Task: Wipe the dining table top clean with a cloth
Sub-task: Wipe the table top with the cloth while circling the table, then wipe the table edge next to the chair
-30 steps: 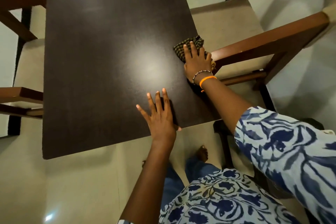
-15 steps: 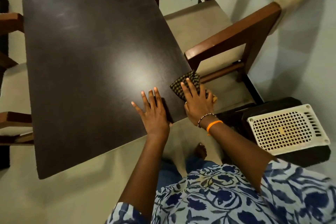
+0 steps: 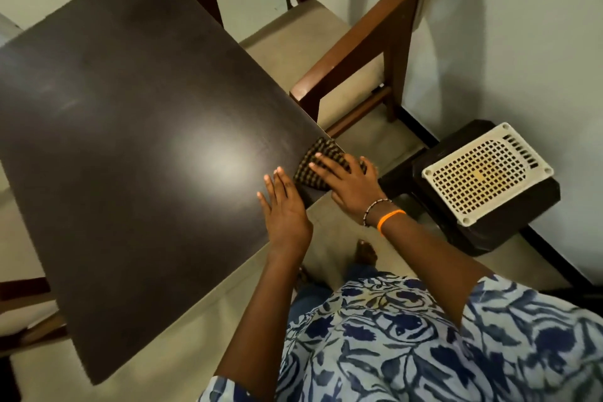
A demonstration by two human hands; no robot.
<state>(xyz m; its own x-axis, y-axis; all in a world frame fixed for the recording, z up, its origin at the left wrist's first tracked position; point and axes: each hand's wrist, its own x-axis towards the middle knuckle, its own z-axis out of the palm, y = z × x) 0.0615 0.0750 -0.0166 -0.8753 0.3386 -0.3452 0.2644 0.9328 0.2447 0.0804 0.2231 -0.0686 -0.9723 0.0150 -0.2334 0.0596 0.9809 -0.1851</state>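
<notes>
The dark brown dining table top (image 3: pixel 130 147) fills the left and middle of the head view. A dark checked cloth (image 3: pixel 315 158) lies at the table's near right corner. My right hand (image 3: pixel 349 183), with a bead bracelet and an orange band at the wrist, presses flat on the cloth with straight fingers that cover most of it. My left hand (image 3: pixel 284 202) rests flat on the table top just left of the cloth, fingers straight and spread.
A wooden chair with a beige seat (image 3: pixel 303 33) stands tight against the table's right side. A dark stool topped by a cream perforated grid (image 3: pixel 486 173) sits on the floor at the right, by the wall. More chair parts (image 3: pixel 23 297) show at the left edge.
My right hand has dragged the cloth along the right edge toward me, down to the near corner. My left hand stayed flat on the table. The view has swung right, bringing in the stool.
</notes>
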